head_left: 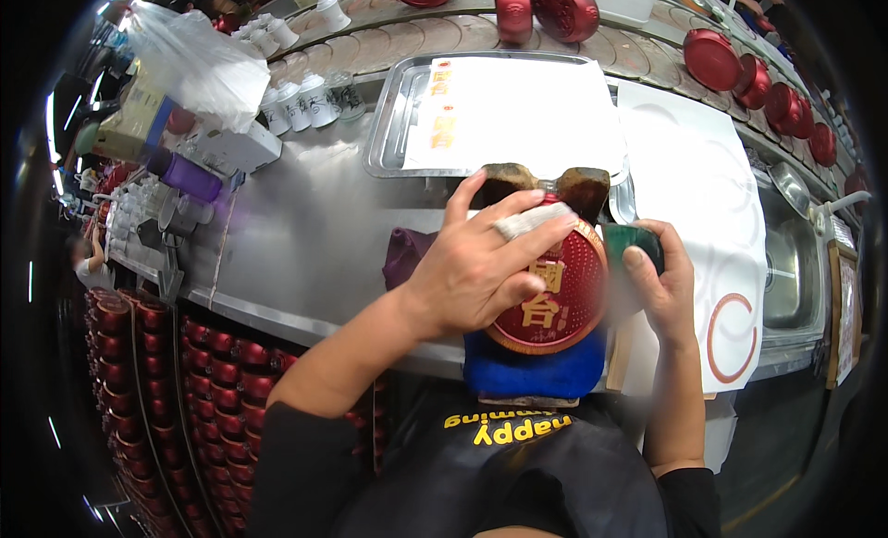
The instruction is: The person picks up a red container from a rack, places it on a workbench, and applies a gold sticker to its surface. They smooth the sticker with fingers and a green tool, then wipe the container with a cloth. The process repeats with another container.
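A round, flat red bottle (560, 302) with gold lettering and a gold rim lies face up in front of me. Its neck end rests between two worn brown blocks (585, 192), and a blue cushion (535, 364) supports its near side. My left hand (476, 265) is over the bottle's left part, pinching a folded whitish cloth (534, 221) against the upper face. To the right of the bottle, my right hand (668, 284) grips a dark green, glossy block (635, 246) between thumb and fingers. A purple cloth (407, 255) lies beside my left hand.
Behind the bottle is a metal tray (388, 122) with a white sheet (527, 122) bearing orange-gold decals. White jars (314, 103) stand at the back left. Red bottles (712, 61) line a slatted conveyor (629, 52). A sink (791, 260) is at right; stacked red bottles (227, 390) fill the lower left.
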Action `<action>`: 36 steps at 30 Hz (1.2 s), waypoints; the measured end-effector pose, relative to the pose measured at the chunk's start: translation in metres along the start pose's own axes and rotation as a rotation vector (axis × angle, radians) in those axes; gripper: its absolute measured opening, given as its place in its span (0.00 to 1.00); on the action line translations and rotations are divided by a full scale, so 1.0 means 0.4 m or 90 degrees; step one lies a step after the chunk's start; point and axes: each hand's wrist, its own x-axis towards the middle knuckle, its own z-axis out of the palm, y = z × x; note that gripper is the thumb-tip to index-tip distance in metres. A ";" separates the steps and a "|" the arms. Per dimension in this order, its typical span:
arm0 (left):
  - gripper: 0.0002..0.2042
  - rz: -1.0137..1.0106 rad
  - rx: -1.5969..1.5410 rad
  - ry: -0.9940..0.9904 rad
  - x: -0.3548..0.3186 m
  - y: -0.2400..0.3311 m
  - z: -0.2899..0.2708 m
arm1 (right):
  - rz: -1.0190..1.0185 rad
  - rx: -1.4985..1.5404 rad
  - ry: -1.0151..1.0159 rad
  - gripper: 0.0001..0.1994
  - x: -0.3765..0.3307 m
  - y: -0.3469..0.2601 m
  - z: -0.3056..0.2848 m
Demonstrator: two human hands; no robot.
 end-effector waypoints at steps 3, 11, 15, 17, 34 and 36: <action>0.34 0.003 -0.016 -0.022 0.017 -0.007 0.000 | 0.031 0.015 0.046 0.16 -0.021 -0.018 0.004; 0.34 -0.136 -0.005 0.204 -0.173 0.073 0.057 | -0.017 -0.068 0.089 0.15 -0.152 0.011 0.040; 0.36 -0.167 0.003 0.253 -0.249 0.131 0.119 | -0.278 -0.257 0.197 0.15 -0.175 0.010 0.078; 0.36 -0.184 0.016 0.228 -0.279 0.166 0.142 | -0.459 -0.408 0.153 0.21 -0.200 -0.011 0.100; 0.35 -0.107 0.220 0.080 -0.330 0.256 0.222 | -0.110 -0.090 0.106 0.11 -0.180 0.013 0.080; 0.37 -0.125 0.227 0.102 -0.318 0.259 0.211 | -0.118 -0.087 0.099 0.11 -0.181 0.012 0.080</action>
